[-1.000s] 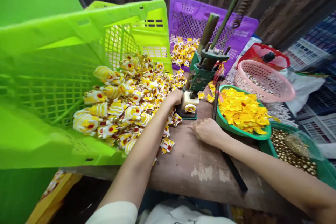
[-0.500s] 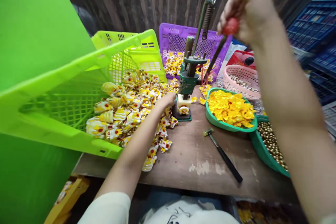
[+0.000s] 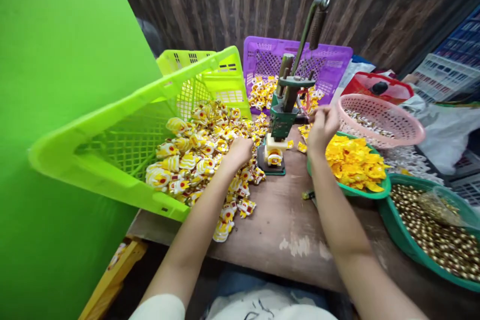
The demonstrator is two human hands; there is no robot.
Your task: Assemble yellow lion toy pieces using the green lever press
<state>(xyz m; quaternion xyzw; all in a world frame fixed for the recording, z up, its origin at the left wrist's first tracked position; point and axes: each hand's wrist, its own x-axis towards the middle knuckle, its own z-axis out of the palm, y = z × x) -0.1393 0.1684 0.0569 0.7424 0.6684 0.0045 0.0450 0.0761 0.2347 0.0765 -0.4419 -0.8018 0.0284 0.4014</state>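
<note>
A green hand press (image 3: 281, 122) stands upright on the table, with a small yellow, white and red plastic piece (image 3: 274, 157) in the pale block at its base. My right hand (image 3: 323, 127) is closed around the end of the press lever (image 3: 301, 119), which is low; the knob is hidden in my fingers. Left of the press, my left hand (image 3: 242, 151) is curled closed over a pile of similar pieces (image 3: 202, 147). Its fingertips are hidden, so what they hold cannot be made out.
A tipped lime-green crate (image 3: 112, 105) lies at left, and a purple crate (image 3: 300, 50) stands behind. On the right are a green basin (image 3: 386, 191) of yellow pieces, a pink basket (image 3: 408, 127) and a green tub (image 3: 393, 217) of gold beads. My forearm mostly covers a hammer (image 3: 308, 195).
My right hand has brought the lever down from high up to beside the press. My left hand has drawn slightly away from the press base. The view has shifted to the right.
</note>
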